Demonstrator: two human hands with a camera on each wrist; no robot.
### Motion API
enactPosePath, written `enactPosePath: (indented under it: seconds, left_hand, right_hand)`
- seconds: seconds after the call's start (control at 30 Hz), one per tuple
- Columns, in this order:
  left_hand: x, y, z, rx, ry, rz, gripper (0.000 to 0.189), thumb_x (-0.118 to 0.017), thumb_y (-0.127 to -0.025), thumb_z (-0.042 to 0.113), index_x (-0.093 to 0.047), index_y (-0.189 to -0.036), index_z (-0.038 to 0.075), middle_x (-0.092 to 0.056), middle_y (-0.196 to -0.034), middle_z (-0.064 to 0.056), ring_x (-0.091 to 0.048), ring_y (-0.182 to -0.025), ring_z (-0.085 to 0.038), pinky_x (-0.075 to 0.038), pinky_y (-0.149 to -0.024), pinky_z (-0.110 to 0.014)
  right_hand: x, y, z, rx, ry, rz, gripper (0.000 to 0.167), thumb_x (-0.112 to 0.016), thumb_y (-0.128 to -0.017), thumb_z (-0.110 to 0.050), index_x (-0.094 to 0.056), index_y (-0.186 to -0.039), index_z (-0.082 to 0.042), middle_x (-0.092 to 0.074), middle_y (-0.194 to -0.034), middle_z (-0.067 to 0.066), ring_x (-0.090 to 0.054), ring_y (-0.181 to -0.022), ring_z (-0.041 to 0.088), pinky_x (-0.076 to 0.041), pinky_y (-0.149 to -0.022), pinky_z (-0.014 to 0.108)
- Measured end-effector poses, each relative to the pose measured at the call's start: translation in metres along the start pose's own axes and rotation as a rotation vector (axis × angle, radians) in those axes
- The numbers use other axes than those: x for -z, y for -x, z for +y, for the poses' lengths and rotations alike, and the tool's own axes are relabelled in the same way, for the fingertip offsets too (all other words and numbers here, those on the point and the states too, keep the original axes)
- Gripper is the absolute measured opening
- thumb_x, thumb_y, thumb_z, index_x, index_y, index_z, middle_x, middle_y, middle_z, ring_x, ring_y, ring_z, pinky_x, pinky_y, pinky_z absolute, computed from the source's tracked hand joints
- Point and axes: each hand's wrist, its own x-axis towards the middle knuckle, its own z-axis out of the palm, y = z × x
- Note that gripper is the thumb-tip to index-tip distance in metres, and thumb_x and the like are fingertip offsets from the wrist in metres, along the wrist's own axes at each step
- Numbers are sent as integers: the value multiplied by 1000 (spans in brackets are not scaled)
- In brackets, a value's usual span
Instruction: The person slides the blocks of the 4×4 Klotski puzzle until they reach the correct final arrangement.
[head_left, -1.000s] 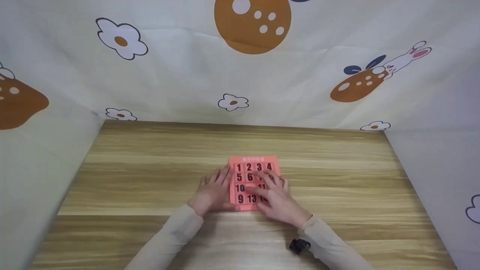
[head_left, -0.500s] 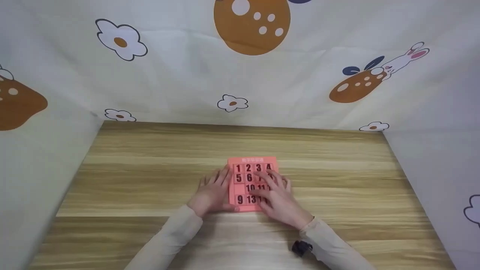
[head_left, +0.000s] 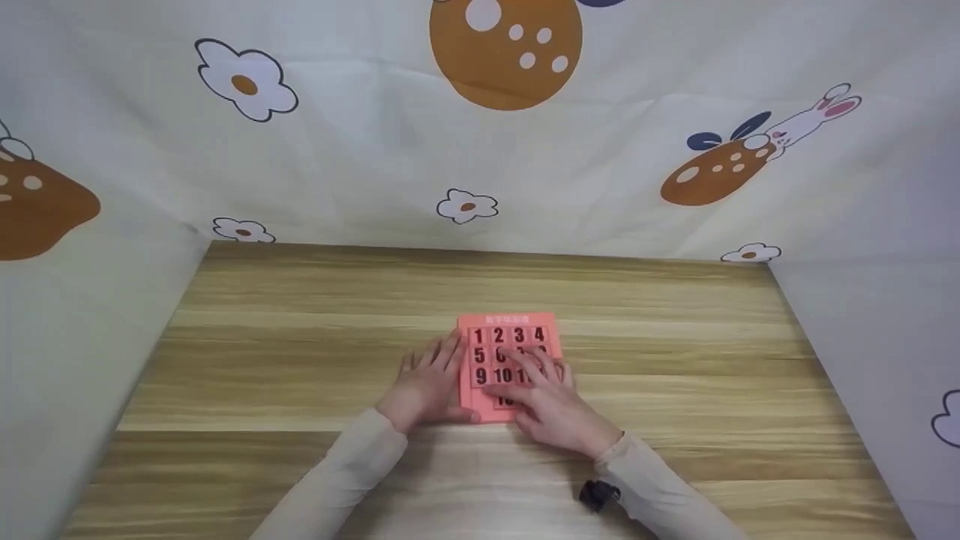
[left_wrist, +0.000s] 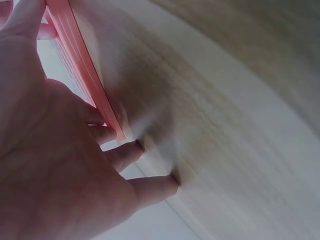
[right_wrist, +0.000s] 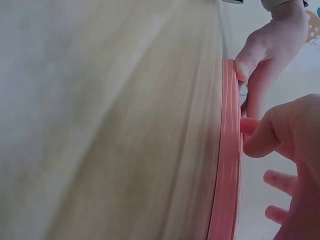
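A pink sliding number puzzle [head_left: 484, 412] lies flat on the wooden table, showing tiles 1 to 6 and 9 to 11 at least partly. My left hand [head_left: 426, 386] rests along its left side, thumb on the near left corner, fingers extended. In the left wrist view, two fingertips of that hand [left_wrist: 60, 160] touch the table beside the pink edge [left_wrist: 82, 65]. My right hand [head_left: 559, 405] is spread over the right part of the board, hiding several tiles. One of its fingers reaches the gap under tile 9 [head_left: 481, 376]. From the right wrist, the right hand [right_wrist: 295, 140] has fingers bent slightly over the board.
The wooden table [head_left: 300, 315] extends around the puzzle. Pale cloth walls [head_left: 360, 135] with flower and carrot prints stand at the back and both sides. A small black object [head_left: 600, 495] hangs at the right sleeve [head_left: 652, 480].
Tile 10 has slid right into the gap beside 11, then tile 9 moved up to the third row, leaving the bottom left spot vacant. The right fingers shifted left; the left hand stayed.
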Motion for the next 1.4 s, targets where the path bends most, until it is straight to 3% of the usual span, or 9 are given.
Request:
enactPosePath:
  seconds: [0.27,0.43,0.6,0.87,0.97,1.13,1.2,1.27,1.4]
  left_hand:
    - [-1,-1,1,3,-8,-7,116,-67,-75,67,-9,-155,6,0,-161,-10,-7,-144,-36,-9,-112,-62]
    - [-2,-3,1,13,-36,-16,116,-65,-75,68,-9,-155,6,0,-161,-10,-8,-145,-35,-8,-112,-61]
    - [-1,-3,0,15,-31,-14,116,-66,-75,67,-9,-155,6,0,-161,-10,-8,-145,-36,-9,-112,-61]
    - [-1,-1,0,-1,-5,4,115,-67,-76,66,-10,-155,6,-1,-161,-10,-10,-144,-37,-9,-112,-62]
    - [-1,-1,0,-1,-7,5,115,-67,-76,66,-10,-155,6,0,-161,-9,-9,-144,-36,-9,-112,-61]
    - [-1,-1,1,8,-4,-1,115,-69,-75,64,-9,-156,7,0,-162,-8,-7,-145,-35,-7,-113,-61]
    - [-1,-1,1,8,-6,-1,115,-69,-76,64,-9,-155,7,0,-162,-9,-7,-145,-35,-7,-113,-61]
    - [-1,-1,1,6,-4,1,115,-69,-76,64,-9,-155,7,0,-162,-9,-8,-145,-35,-8,-112,-61]
    - [-2,-2,-1,-4,14,9,115,-69,-76,63,-9,-155,6,-1,-162,-9,-8,-144,-36,-10,-112,-62]
  right_hand:
    - [11,5,14,-3,-37,88,52,-69,-79,-11,-63,-130,-21,-29,-154,14,-20,-138,44,-17,-103,70]
    - [17,11,26,-6,-46,148,41,-69,-78,-9,-70,-118,-19,-34,-150,16,-22,-136,45,-17,-103,68]
    - [17,16,26,77,-67,71,33,-71,-77,-14,-74,-109,-23,-33,-151,14,-20,-137,45,-13,-103,70]
    - [10,13,11,104,-34,-102,46,-67,-86,-22,-62,-131,-25,-24,-156,13,-11,-142,43,-8,-107,70]
    - [10,14,12,97,-40,-65,43,-68,-84,-21,-65,-127,-24,-27,-155,14,-13,-141,43,-10,-107,69]
    - [15,19,22,60,-37,91,27,-71,-76,-14,-75,-103,-20,-40,-145,12,-24,-136,44,-17,-103,69]
    - [18,21,26,54,-31,116,25,-72,-75,-12,-76,-98,-19,-42,-144,12,-26,-135,45,-18,-102,69]
    - [19,22,28,63,-23,103,27,-72,-75,-13,-76,-101,-19,-40,-146,12,-25,-135,46,-17,-101,70]
    - [18,22,24,94,-24,0,39,-69,-80,-17,-70,-119,-21,-33,-151,13,-19,-138,45,-17,-103,70]
